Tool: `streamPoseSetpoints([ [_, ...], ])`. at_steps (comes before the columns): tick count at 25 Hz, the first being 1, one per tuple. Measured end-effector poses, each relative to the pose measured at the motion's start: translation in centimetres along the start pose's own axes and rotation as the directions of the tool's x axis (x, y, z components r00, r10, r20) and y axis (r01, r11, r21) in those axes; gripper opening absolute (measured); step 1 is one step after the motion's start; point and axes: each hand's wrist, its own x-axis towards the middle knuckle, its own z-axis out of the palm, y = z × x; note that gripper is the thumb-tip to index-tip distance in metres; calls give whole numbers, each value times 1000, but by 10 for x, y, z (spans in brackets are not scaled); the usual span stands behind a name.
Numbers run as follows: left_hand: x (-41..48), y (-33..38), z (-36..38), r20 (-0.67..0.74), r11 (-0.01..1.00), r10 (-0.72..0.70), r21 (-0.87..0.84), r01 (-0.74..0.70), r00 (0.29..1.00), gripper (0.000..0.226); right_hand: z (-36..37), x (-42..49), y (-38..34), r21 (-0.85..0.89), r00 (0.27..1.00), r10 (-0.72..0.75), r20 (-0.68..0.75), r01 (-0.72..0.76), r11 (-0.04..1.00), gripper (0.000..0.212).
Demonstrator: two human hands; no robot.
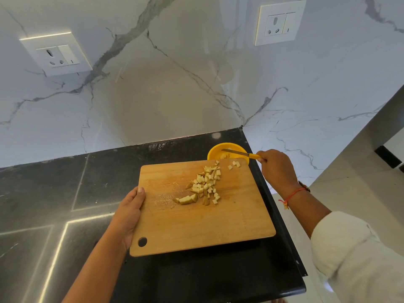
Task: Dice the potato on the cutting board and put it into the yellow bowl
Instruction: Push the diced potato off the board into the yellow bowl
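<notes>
Step in hand, judged: scraping diced potato (205,184) off the cutting board (196,226) into the yellow bowl (213,153).
Left hand (129,213) grips the board's left edge. Right hand (276,167) is curled round the knife (237,152) handle, blade over the bowl. Count: 1 board, 1 bowl, 1 knife, 1 heap on the board, 3 stray cubes near the bowl. Next: sweep the heap in.

Left hand (129,212) grips the cutting board (218,226); outstretched right hand (276,169) holds the knife (240,153).

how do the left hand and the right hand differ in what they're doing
The left hand grips the edge of the wooden cutting board; the right hand holds a yellow-handled knife over the yellow bowl. The right wrist wears a red thread; the left wrist is bare. Both hold something.
</notes>
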Motion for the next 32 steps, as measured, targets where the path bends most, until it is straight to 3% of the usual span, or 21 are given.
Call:
streamPoseSetpoints([
  [7, 9, 5, -6, -2, 1000, 16, -13, -16, 1000, 28, -18, -44, 0, 29, 992, -67, 104, 64, 998, 15],
  [17, 8, 4, -9, -1, 1000, -13, -9, 13, 1000, 27, 3, -8, 13, 20, 998, 45, 40, -45, 999, 20],
  [23, 9, 4, -9, 6, 999, -29, -27, 29, 1000, 25, 7, -25, -15, 146, 997, -42, 58, 33, 989, 24],
  [32, 3, 6, 1, 26, 1000, -14, -20, 15, 1000, 23, 6, -10, -3, 32, 999, -18, 35, 16, 999, 18],
])
